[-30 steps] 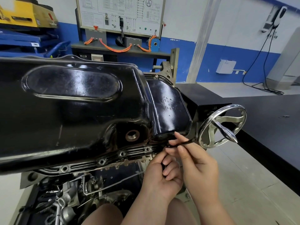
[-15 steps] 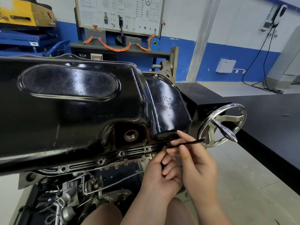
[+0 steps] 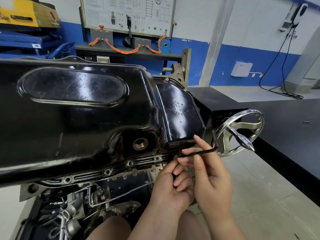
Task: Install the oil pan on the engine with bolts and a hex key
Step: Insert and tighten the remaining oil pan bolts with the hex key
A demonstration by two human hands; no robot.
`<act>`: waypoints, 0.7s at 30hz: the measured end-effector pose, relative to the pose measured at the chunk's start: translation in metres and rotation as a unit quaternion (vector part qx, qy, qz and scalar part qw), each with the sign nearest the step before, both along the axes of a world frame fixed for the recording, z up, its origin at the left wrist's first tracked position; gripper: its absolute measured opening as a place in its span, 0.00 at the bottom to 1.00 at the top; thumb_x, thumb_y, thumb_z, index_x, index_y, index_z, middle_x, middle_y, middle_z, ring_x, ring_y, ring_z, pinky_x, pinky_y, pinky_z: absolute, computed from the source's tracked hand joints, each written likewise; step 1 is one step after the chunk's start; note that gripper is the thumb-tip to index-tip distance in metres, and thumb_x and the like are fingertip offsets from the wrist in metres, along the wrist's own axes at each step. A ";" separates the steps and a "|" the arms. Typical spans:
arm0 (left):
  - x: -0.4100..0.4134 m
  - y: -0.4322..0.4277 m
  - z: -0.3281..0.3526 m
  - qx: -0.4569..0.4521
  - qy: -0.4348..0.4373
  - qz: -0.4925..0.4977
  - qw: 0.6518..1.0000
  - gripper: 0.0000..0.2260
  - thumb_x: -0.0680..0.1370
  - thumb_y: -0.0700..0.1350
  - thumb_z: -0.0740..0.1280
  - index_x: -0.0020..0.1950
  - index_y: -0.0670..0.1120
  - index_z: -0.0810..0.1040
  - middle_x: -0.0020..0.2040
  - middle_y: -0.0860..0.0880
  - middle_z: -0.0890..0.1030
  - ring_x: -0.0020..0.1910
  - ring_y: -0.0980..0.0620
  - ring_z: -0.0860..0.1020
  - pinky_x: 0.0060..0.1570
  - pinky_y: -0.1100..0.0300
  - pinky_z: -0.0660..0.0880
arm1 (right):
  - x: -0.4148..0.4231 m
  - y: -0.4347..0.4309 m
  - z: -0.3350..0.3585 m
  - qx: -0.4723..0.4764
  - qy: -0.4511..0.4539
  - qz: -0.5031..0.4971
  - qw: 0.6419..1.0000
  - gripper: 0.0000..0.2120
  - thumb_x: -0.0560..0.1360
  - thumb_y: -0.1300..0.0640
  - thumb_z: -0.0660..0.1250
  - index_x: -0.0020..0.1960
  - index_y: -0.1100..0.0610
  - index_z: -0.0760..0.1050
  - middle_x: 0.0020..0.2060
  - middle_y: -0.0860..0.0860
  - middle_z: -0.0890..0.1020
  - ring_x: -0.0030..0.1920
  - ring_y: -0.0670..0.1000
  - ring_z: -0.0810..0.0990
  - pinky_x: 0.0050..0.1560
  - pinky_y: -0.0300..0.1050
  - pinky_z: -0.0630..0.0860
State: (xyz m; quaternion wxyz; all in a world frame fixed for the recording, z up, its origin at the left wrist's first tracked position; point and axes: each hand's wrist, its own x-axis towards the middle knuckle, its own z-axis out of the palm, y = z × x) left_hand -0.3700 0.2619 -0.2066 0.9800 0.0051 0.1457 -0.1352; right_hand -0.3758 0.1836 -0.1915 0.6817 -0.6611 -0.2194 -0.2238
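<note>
Hex key at the oil pan flange

Right hand pinches the thin black L-shaped hex key, lying level, tip leftward toward glossy black oil pan; left hand curled closed beneath, its contents hidden.

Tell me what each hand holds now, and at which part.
The right hand pinches the hex key by its long shaft, near the oil pan flange. The left hand is curled on something dark; what it is cannot be told.

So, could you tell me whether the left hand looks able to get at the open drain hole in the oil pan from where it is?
Probably yes. The left hand sits just below the flange, and nothing stands between it and the drain hole. The hex key and right hand lie off to the right.
</note>
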 end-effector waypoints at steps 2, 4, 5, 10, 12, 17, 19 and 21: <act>0.000 0.000 0.000 -0.003 0.000 0.001 1.000 0.12 0.72 0.40 0.65 0.29 0.41 0.75 0.21 0.52 0.65 0.13 0.59 0.59 0.10 0.69 0.54 | -0.001 0.001 0.001 -0.001 0.003 -0.012 1.000 0.17 0.75 0.62 0.61 0.53 0.42 0.80 0.45 0.49 0.84 0.42 0.49 0.84 0.44 0.37 0.79; 0.000 0.000 0.001 0.000 0.002 0.003 1.000 0.12 0.72 0.41 0.65 0.29 0.40 0.76 0.21 0.52 0.65 0.13 0.58 0.59 0.10 0.69 0.54 | 0.000 0.001 0.001 0.004 0.005 -0.029 1.000 0.13 0.73 0.61 0.64 0.45 0.44 0.81 0.43 0.49 0.84 0.40 0.49 0.84 0.43 0.38 0.79; 0.000 0.000 0.001 0.002 0.003 0.004 1.000 0.12 0.72 0.41 0.65 0.29 0.39 0.76 0.21 0.52 0.66 0.13 0.58 0.59 0.10 0.69 0.54 | 0.001 0.001 0.002 0.007 0.002 -0.037 0.999 0.11 0.72 0.61 0.67 0.43 0.45 0.81 0.41 0.49 0.84 0.39 0.48 0.84 0.42 0.37 0.78; 0.000 0.000 0.003 0.002 0.008 0.003 1.000 0.11 0.72 0.41 0.64 0.32 0.38 0.77 0.20 0.52 0.66 0.12 0.59 0.59 0.10 0.69 0.53 | 0.002 0.000 0.004 0.019 -0.005 -0.012 1.000 0.13 0.70 0.68 0.70 0.40 0.49 0.77 0.37 0.48 0.83 0.33 0.45 0.82 0.35 0.32 0.76; 0.000 -0.001 0.003 0.003 0.012 0.006 1.000 0.10 0.72 0.40 0.64 0.31 0.39 0.76 0.21 0.52 0.65 0.12 0.59 0.59 0.10 0.69 0.53 | 0.000 -0.001 0.004 0.015 -0.005 0.011 1.000 0.16 0.73 0.69 0.66 0.45 0.48 0.77 0.40 0.49 0.83 0.34 0.45 0.82 0.35 0.32 0.77; 0.000 0.000 0.002 -0.005 0.011 -0.006 1.000 0.10 0.73 0.41 0.64 0.32 0.40 0.75 0.21 0.52 0.65 0.12 0.59 0.59 0.10 0.68 0.54 | 0.003 -0.003 0.004 -0.050 -0.023 -0.026 0.998 0.19 0.75 0.64 0.61 0.55 0.42 0.80 0.44 0.45 0.82 0.41 0.47 0.82 0.48 0.33 0.75; 0.000 0.000 0.003 -0.002 0.008 -0.006 1.000 0.11 0.72 0.42 0.65 0.31 0.40 0.76 0.21 0.52 0.66 0.12 0.59 0.59 0.10 0.69 0.54 | 0.003 -0.002 0.006 -0.040 -0.020 -0.040 0.998 0.16 0.73 0.64 0.64 0.47 0.44 0.82 0.42 0.45 0.83 0.41 0.47 0.82 0.46 0.35 0.76; 0.000 0.000 0.004 0.003 0.006 -0.002 1.000 0.10 0.70 0.41 0.65 0.29 0.39 0.75 0.20 0.52 0.66 0.12 0.59 0.59 0.10 0.69 0.53 | 0.004 0.000 0.006 -0.019 -0.011 -0.042 0.999 0.14 0.70 0.64 0.69 0.42 0.44 0.81 0.38 0.46 0.83 0.38 0.47 0.83 0.42 0.35 0.77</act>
